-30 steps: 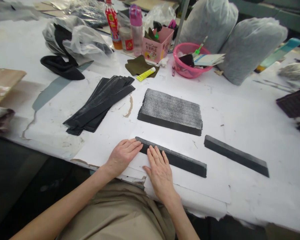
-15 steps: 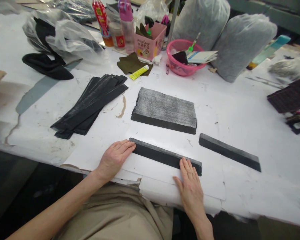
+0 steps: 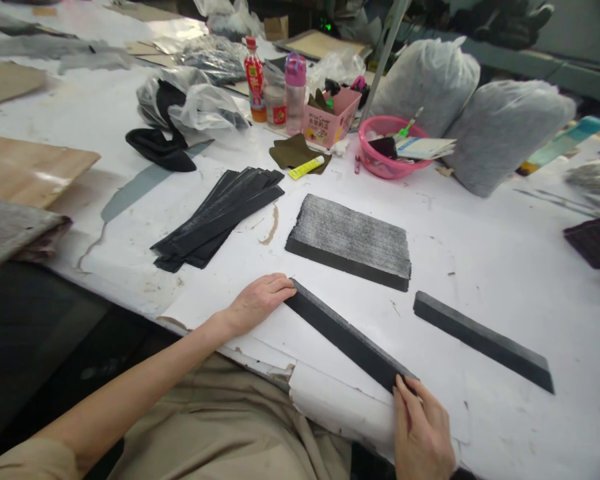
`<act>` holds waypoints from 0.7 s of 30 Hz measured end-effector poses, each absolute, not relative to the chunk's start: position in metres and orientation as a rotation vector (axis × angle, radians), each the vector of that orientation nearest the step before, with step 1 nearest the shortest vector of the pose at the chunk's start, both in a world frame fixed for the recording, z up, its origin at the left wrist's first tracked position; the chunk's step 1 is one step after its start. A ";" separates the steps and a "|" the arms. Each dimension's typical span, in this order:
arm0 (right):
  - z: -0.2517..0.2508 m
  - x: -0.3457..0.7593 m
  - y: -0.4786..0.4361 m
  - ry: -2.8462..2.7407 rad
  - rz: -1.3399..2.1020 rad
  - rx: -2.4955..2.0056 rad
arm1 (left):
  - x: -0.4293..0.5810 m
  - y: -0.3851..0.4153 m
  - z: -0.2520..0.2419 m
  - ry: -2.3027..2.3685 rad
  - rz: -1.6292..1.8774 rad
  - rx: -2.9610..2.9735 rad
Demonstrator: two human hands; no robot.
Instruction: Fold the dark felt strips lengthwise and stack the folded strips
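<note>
The pink box (image 3: 330, 121) is printed "水果奶盖".

A workshop: the broad, scuffed, white-covered worktable (image 3: 485, 247) carries, clockwise from the wearer's ten o'clock, a flat tan board (image 3: 35, 167), fanned flat black strips (image 3: 220, 217) at eleven and stuffed greyish plastic sacks (image 3: 510, 137) at one.

Way past the left fingers (image 3: 284, 285) there's a red-capped plastic bottle (image 3: 255, 80), a clear purple-lidded bottle (image 3: 295, 97) and a pink printed box (image 3: 325, 127), all kinda lined up. Nearer those fingers — a yellow tube (image 3: 306, 167) lying over an olive fabric scrap (image 3: 291, 152). Far beyond the right fingers (image 3: 404, 393) sit a round pink plastic basin (image 3: 387, 170) and two stuffed greyish plastic bags (image 3: 505, 133). Glossy tan board (image 3: 30, 167) — well left of the left fingers.
</note>
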State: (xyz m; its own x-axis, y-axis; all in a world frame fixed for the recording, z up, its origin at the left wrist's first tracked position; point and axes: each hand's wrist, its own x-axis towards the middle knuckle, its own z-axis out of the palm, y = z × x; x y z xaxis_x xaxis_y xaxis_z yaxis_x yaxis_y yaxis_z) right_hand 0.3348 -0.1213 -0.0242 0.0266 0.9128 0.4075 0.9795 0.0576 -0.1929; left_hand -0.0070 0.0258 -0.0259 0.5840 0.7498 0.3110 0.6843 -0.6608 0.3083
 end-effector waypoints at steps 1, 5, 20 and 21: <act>-0.023 0.337 -0.121 -1.899 -0.239 -1.888 | -0.007 0.028 -0.026 1.198 0.632 2.645; -0.013 0.345 -0.116 -1.921 -0.333 -1.960 | -0.007 0.033 -0.025 1.158 0.626 2.592; 0.007 0.189 0.012 -2.332 0.233 -1.743 | -0.012 0.044 -0.026 1.085 0.941 2.202; 0.006 0.184 0.016 -2.345 0.215 -1.776 | -0.013 0.045 -0.027 1.074 0.956 2.178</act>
State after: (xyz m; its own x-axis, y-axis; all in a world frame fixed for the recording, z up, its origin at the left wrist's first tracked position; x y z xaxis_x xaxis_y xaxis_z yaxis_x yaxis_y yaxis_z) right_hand 0.1839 0.0162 0.0059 -0.2632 0.9625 0.0653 0.9347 0.2712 -0.2298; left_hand -0.0133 0.0449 -0.0271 0.4345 0.8253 0.3607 0.4540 -0.5466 0.7037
